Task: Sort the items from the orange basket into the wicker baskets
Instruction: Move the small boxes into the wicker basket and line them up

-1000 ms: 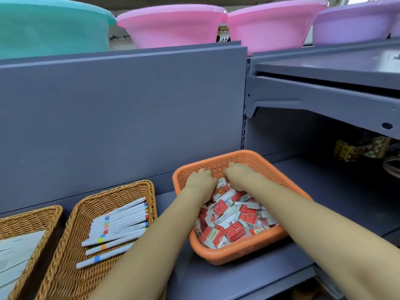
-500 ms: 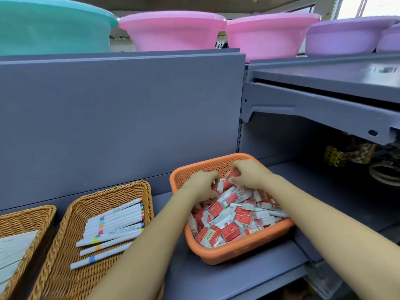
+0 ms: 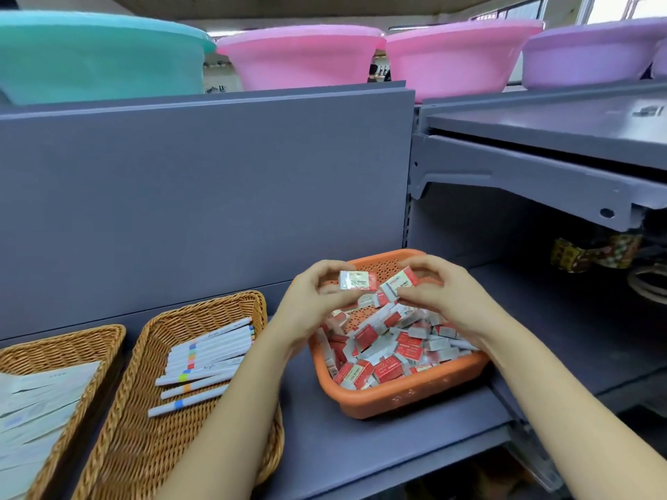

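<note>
A grey metal shelf carries everything, backed by a tall grey panel. Along the top stand plastic basins: a teal basin at the left, two pink basins in the middle, and a lilac basin at the right.

On the shelf, two wicker baskets sit side by side at the left. The far-left wicker basket holds flat white packets, their print too blurred to read. The wicker basket beside it holds a row of white markers with coloured bands, lying roughly parallel.

To the right of these, close by but not touching, the orange basket sits on the shelf, filled with small red-and-white erasers heaped loosely.

Both forearms reach in from the bottom edge, and both hands hang above the far half of the orange basket. The left hand pinches one eraser between thumb and fingertips, white side up with "2B" printed on it. The right hand pinches a second eraser, tilted, its red end towards the basket's far rim. The two held erasers sit just beside each other, clear of the heap below.

In the shadowed bay at the right, some patterned packets lie under an upper shelf.
</note>
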`<state>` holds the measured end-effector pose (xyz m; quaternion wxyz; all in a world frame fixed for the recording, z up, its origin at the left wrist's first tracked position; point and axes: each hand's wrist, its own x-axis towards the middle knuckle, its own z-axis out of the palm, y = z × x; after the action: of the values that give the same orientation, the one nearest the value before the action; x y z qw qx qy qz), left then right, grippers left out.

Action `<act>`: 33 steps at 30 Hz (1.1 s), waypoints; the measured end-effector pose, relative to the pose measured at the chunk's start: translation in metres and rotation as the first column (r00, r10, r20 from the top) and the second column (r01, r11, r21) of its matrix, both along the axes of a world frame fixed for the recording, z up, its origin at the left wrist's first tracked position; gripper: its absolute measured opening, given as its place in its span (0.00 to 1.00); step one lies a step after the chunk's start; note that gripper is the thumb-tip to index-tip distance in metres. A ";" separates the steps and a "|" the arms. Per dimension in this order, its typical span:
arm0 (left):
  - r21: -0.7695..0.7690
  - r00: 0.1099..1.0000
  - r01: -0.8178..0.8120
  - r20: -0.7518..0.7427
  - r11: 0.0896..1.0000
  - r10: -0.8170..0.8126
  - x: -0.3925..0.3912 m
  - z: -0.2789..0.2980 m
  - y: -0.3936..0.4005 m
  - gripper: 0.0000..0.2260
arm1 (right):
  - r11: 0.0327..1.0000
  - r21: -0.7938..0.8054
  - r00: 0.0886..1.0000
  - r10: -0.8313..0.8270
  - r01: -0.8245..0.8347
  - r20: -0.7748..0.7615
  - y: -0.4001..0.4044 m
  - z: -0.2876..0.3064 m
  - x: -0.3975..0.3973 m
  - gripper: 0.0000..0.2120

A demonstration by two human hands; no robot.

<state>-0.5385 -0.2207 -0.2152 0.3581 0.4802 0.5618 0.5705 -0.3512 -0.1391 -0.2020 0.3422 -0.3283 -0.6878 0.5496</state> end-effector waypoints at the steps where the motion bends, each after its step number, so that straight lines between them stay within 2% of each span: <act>1: 0.008 1.000 -0.011 0.009 1.000 0.010 0.001 -0.001 -0.007 0.13 | 1.000 -0.016 1.000 0.010 -0.010 -0.019 -0.005 -0.001 0.001 0.14; 6: 0.070 0.988 -0.108 -0.100 0.992 0.115 -0.001 -0.013 -0.047 0.13 | 0.989 -0.094 0.987 0.104 -0.116 -0.123 -0.030 -0.008 -0.003 0.17; 8: 0.102 0.977 -0.142 -0.143 0.985 0.155 -0.003 -0.015 -0.066 0.12 | 0.990 -0.031 0.987 0.137 -0.140 -0.081 -0.040 -0.012 -0.009 0.15; 11: 0.121 0.958 -0.187 -0.198 0.975 0.208 -0.009 -0.013 -0.096 0.12 | 0.976 0.158 0.989 0.143 -0.149 0.047 -0.056 -0.015 -0.024 0.14; 18: 0.106 0.891 -0.369 -0.242 0.923 0.384 -0.054 -0.015 -0.172 0.12 | 0.900 0.391 0.981 0.183 -0.194 0.065 -0.112 -0.018 -0.085 0.13; 21: 0.110 0.872 -0.409 -0.245 0.906 0.423 -0.084 -0.016 -0.206 0.12 | 0.854 0.471 0.975 0.187 -0.221 0.119 -0.141 -0.017 -0.118 0.13; 24: 0.130 0.866 -0.430 -0.219 0.894 0.449 -0.118 -0.016 -0.245 0.12 | 0.838 0.499 0.975 0.191 -0.221 0.110 -0.177 -0.018 -0.155 0.13; 33: 0.083 0.810 -0.475 -0.347 0.876 0.473 -0.217 -0.017 -0.354 0.12 | 0.788 0.532 0.951 0.260 -0.309 0.166 -0.267 -0.025 -0.264 0.12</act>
<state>-0.7557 -0.5744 -0.2326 0.0983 0.4191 0.7212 0.5427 -0.6157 -0.4065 -0.2269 0.3064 -0.1308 -0.8721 0.3585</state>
